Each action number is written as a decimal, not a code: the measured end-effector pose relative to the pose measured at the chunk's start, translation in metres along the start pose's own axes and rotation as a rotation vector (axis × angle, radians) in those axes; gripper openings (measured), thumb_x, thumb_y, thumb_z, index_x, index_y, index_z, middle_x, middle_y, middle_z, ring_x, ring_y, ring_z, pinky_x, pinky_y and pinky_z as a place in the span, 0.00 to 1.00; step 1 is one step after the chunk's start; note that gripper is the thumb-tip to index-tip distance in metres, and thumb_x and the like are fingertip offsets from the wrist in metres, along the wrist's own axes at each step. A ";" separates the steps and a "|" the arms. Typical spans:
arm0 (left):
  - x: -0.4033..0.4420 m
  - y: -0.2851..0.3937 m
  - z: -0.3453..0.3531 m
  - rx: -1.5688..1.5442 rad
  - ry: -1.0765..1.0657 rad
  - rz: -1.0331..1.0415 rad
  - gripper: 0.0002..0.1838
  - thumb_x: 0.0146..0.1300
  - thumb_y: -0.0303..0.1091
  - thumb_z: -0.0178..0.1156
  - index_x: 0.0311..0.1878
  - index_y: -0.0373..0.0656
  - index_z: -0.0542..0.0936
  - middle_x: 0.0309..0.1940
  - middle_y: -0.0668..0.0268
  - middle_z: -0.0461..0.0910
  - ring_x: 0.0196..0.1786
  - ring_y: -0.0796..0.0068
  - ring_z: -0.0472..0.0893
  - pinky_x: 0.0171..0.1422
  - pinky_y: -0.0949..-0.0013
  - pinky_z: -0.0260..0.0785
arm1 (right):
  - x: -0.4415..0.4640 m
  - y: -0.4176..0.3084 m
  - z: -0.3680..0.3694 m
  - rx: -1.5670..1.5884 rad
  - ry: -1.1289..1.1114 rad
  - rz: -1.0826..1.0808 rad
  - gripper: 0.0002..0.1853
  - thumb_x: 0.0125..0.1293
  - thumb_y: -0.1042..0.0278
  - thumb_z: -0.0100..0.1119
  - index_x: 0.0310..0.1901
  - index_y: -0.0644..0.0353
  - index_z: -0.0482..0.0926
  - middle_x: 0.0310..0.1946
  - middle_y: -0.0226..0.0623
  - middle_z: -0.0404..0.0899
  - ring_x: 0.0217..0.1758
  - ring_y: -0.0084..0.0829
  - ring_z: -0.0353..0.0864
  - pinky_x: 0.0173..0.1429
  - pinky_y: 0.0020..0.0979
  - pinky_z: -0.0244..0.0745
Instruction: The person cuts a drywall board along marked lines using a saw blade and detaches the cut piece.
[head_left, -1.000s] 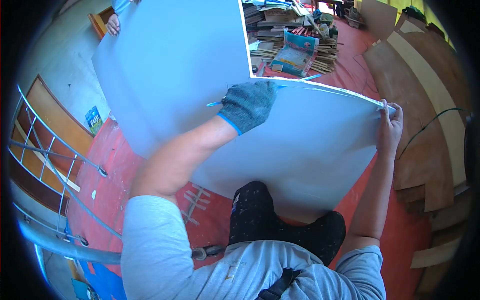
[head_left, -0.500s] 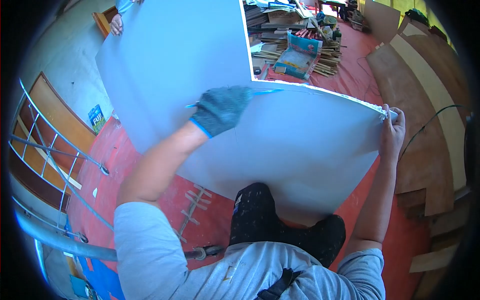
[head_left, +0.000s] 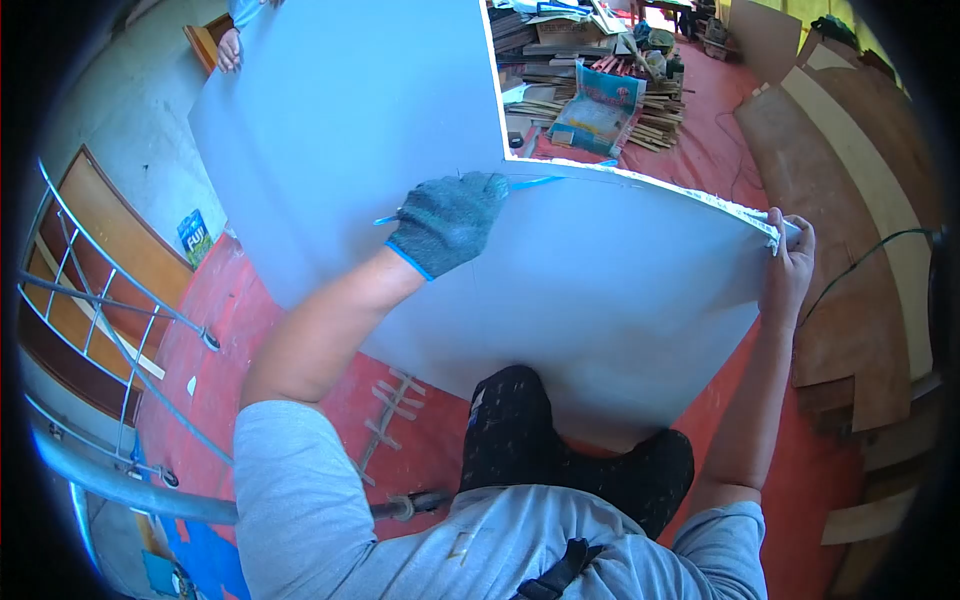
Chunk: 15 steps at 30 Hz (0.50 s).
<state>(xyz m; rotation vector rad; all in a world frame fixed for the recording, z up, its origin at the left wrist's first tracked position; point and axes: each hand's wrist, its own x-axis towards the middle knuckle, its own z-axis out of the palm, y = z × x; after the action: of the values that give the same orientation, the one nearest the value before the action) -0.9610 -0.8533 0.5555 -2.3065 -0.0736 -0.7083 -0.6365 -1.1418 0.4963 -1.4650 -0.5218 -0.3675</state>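
Note:
A large grey sheet of plasterboard (head_left: 600, 270) stands tilted in front of me, with a corner cut out and a rough white edge along its top. My left hand (head_left: 450, 225), in a dark glove with a blue cuff, is closed around a long, thin blue tool (head_left: 535, 183). The tool lies close to the board's face, just below the inner corner of the cut-out. One end sticks out on each side of the fist; its exact kind is unclear. Bare, my right hand (head_left: 788, 255) grips the board's right-hand top corner.
Another person's hand (head_left: 230, 50) holds the board's far left edge. Wood strips (head_left: 655, 120) and a plastic sack (head_left: 600, 105) are piled beyond. Long wooden panels (head_left: 830, 230) lie on the right. At left stands a metal frame (head_left: 130, 480) on the red floor covering (head_left: 340, 400).
My left hand has shifted slightly right and down along the board with the blue tool. My right hand keeps its grip on the corner. The board is nearly unmoved.

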 end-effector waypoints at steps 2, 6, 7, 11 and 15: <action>0.015 0.024 0.006 0.134 -0.038 -0.005 0.12 0.66 0.28 0.54 0.50 0.40 0.80 0.34 0.56 0.82 0.27 0.56 0.82 0.27 0.52 0.72 | -0.003 0.005 -0.004 0.001 -0.029 0.014 0.21 0.72 0.47 0.69 0.47 0.59 0.80 0.39 0.30 0.78 0.42 0.23 0.75 0.48 0.27 0.72; 0.008 0.014 0.016 -0.040 0.101 -0.052 0.05 0.66 0.29 0.53 0.41 0.41 0.78 0.28 0.54 0.79 0.26 0.55 0.82 0.25 0.50 0.71 | 0.005 0.005 -0.005 0.027 -0.065 -0.013 0.21 0.73 0.47 0.69 0.47 0.59 0.80 0.40 0.31 0.78 0.42 0.23 0.76 0.49 0.27 0.72; 0.000 0.003 0.007 -0.062 0.024 -0.067 0.07 0.66 0.28 0.54 0.43 0.41 0.79 0.30 0.54 0.80 0.27 0.54 0.83 0.26 0.50 0.72 | 0.009 0.004 -0.004 0.032 -0.058 -0.011 0.21 0.73 0.47 0.69 0.47 0.59 0.80 0.40 0.31 0.78 0.42 0.23 0.76 0.49 0.27 0.72; -0.012 -0.002 -0.004 -0.104 -0.148 -0.147 0.11 0.65 0.28 0.55 0.49 0.39 0.80 0.34 0.54 0.82 0.30 0.53 0.84 0.31 0.50 0.76 | 0.005 0.009 0.000 0.007 -0.044 -0.026 0.22 0.73 0.47 0.69 0.48 0.60 0.80 0.39 0.30 0.78 0.42 0.22 0.75 0.49 0.27 0.72; -0.004 0.014 -0.011 -0.020 -0.225 -0.147 0.11 0.66 0.30 0.55 0.48 0.39 0.80 0.35 0.53 0.82 0.31 0.52 0.85 0.32 0.51 0.77 | 0.002 0.009 0.000 0.056 -0.059 0.019 0.22 0.72 0.46 0.69 0.47 0.60 0.80 0.39 0.30 0.78 0.42 0.23 0.75 0.50 0.27 0.71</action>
<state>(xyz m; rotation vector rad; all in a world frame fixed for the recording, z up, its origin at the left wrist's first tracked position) -0.9660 -0.8702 0.5510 -2.4099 -0.3434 -0.5196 -0.6302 -1.1407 0.4900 -1.4287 -0.5608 -0.2932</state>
